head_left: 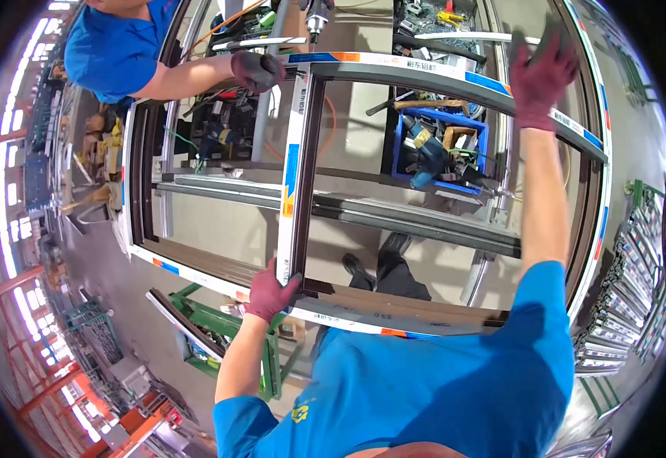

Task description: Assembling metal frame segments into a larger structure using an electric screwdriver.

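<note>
A large window frame of dark profiles with white, blue and orange protective film lies in front of me. My left hand, in a dark red glove, is closed around the lower end of its middle upright, where it meets the near rail. At the far right, my right hand, gloved alike, hovers over or touches the far crossbar; which one I cannot tell. Its fingers are spread and slightly blurred, with nothing in them. A co-worker's gloved hand rests by the crossbar's joint, and beside it a power driver points down.
Below the frame, a blue crate holds a cordless drill and small parts. A hammer lies across its far side. Grey support rails run under the frame. A green stand is at the near left, racked profiles at right.
</note>
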A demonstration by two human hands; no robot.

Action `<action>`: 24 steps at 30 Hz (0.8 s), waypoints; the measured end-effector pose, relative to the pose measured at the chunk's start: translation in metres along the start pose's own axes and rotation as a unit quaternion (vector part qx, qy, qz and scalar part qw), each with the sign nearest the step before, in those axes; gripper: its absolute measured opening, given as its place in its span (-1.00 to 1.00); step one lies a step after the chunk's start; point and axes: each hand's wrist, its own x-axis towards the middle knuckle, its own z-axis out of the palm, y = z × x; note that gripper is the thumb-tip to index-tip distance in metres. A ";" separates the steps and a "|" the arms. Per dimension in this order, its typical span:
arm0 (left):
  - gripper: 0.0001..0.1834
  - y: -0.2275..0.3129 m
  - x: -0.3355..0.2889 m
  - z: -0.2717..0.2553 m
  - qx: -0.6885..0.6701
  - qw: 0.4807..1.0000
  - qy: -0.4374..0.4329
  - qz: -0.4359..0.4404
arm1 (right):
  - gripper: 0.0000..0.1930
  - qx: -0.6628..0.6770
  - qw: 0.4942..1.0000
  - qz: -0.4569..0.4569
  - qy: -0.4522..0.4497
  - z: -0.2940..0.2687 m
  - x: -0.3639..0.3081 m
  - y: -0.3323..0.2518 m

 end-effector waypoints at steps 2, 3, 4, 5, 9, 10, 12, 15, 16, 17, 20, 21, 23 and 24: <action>-0.17 0.002 -0.001 -0.002 0.006 1.000 -0.001 -0.003 | -0.33 -0.027 0.946 -0.058 -0.318 0.033 -0.126 0.020; -0.15 0.003 -0.002 -0.001 0.001 1.000 -0.016 -0.027 | -0.32 0.030 0.973 -0.045 -0.222 0.033 -0.135 0.012; -0.13 0.004 -0.003 0.000 -0.003 0.998 -0.033 -0.050 | -0.32 0.035 0.974 -0.050 -0.219 0.038 -0.134 0.012; -0.13 0.005 0.000 0.000 -0.008 0.998 -0.029 -0.053 | -0.32 0.029 0.972 -0.042 -0.229 0.043 -0.133 0.013; -0.07 0.032 -0.024 -0.001 -0.005 0.956 0.222 0.193 | -0.39 0.115 0.960 -0.129 -0.221 0.025 -0.143 0.018; -0.08 0.052 -0.035 0.002 0.012 0.918 0.279 0.281 | -0.41 0.178 0.935 -0.212 -0.220 0.018 -0.144 0.018; -0.10 0.099 -0.049 0.012 0.047 0.912 0.158 0.376 | -0.43 0.187 0.929 -0.255 -0.191 0.018 -0.148 0.022; -0.17 0.113 -0.047 0.051 0.112 0.949 -0.106 0.274 | -0.39 0.031 0.924 -0.212 -0.316 0.018 -0.137 0.010; -0.17 0.114 -0.049 0.051 0.108 0.950 -0.107 0.272 | -0.39 0.033 0.923 -0.216 -0.318 0.015 -0.128 0.004; -0.22 0.114 -0.046 0.051 0.119 0.946 -0.133 0.271 | -0.47 0.028 0.913 -0.242 -0.328 0.013 -0.119 -0.002; -0.40 0.120 -0.034 0.044 0.072 0.949 -0.170 0.254 | -0.59 0.054 0.911 -0.288 -0.290 0.015 -0.114 0.001; -0.43 0.120 -0.033 0.042 0.061 0.950 -0.157 0.261 | -0.59 0.045 0.905 -0.301 -0.297 0.018 -0.114 0.002; -0.47 0.125 -0.031 0.042 0.029 0.954 -0.158 0.252 | -0.58 0.032 0.898 -0.316 -0.305 0.015 -0.119 0.010; -0.47 0.124 -0.029 0.042 0.026 0.955 -0.155 0.250 | -0.57 0.072 0.886 -0.349 -0.295 0.009 -0.125 0.012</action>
